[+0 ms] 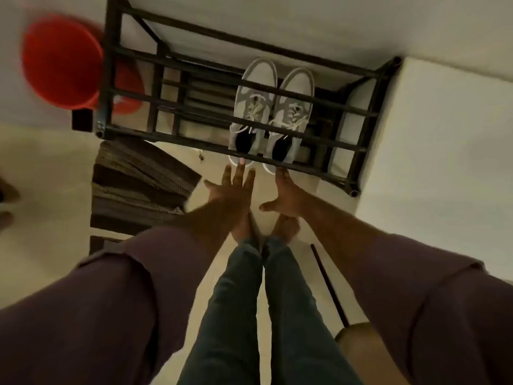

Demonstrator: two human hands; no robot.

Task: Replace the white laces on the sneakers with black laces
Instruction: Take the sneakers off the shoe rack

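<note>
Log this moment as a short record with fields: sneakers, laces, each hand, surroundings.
sneakers: grey pair side by side on a shelf of the black rack, heels toward the person
laces: white laces still threaded in both
left hand: left hand open, fingers spread, at the left sneaker's heel
right hand: right hand open, reaching to the right sneaker's heel; contact unclear
surroundings: red bucket left of the rack; striped mat on the floor

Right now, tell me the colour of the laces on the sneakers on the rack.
White laces on grey sneakers, seen in the head view.
</note>
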